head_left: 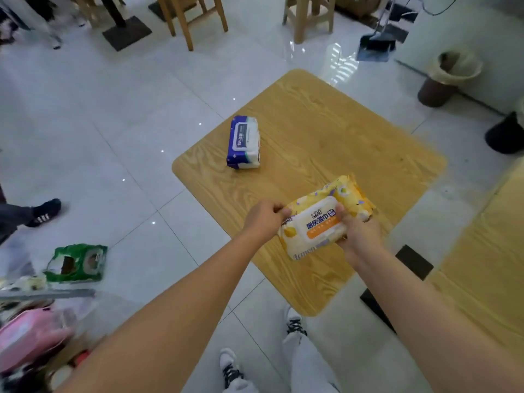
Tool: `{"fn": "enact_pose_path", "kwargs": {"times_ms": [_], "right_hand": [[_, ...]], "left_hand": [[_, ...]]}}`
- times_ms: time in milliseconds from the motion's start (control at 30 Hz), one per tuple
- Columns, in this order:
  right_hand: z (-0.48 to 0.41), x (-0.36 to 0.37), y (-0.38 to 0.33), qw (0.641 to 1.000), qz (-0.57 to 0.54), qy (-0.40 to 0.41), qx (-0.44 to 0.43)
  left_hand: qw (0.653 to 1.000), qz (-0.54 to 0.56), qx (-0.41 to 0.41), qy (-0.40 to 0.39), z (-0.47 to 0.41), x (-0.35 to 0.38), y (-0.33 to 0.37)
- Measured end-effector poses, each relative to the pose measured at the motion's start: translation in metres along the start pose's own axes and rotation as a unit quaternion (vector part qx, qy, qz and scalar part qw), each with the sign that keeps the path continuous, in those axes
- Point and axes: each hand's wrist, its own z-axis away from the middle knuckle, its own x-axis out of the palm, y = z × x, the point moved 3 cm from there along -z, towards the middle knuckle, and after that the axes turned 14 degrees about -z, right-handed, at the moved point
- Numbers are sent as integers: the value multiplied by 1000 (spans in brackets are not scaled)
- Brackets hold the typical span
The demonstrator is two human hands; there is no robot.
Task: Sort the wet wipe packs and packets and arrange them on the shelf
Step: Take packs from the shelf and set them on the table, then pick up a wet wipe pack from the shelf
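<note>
table (326, 131): matt wood grain | floor (113, 109): glossy tile | yellow pack (317, 222): glossy plastic

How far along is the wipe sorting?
Partly done, it seems: a green pack and a pink pack already sit at the lower left, apparently on the shelf, though blurred. In hand: the left hand and right hand both grip a yellow pack above the table. Left: a blue pack lies on the table.

Bare forearms (175, 293), light grey trousers (307, 367), white sneakers (294, 319) with black laces.
</note>
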Motion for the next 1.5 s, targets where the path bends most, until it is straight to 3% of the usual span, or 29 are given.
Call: {"fn": "enact_pose_path", "kwargs": {"times_ms": [167, 333, 500, 667, 800, 900, 1167, 1333, 1500], "right_hand": [[-37, -13, 20, 992, 121, 14, 40], [-29, -12, 20, 955, 269, 77, -96], [-3, 38, 26, 970, 223, -53, -87], [40, 139, 17, 961, 183, -190, -88], [106, 242, 17, 918, 179, -345, -78], [180, 311, 29, 873, 178, -449, -71], [410, 417, 121, 717, 223, -660, -23], [554, 442, 206, 625, 222, -748, 19], [678, 446, 289, 543, 221, -808, 55]], "left_hand": [[993, -80, 38, -77, -24, 38, -1], [994, -79, 50, -58, -37, 46, -7], [998, -17, 52, -29, -31, 15, -5], [981, 167, 27, 94, 2, -91, -20], [916, 331, 11, 225, 62, -203, -51], [870, 374, 20, 321, 127, -276, -80], [739, 395, 2, 546, 343, -395, -190], [649, 367, -40, 665, 493, -427, -265], [583, 333, -87, 736, 614, -437, -331]]}}
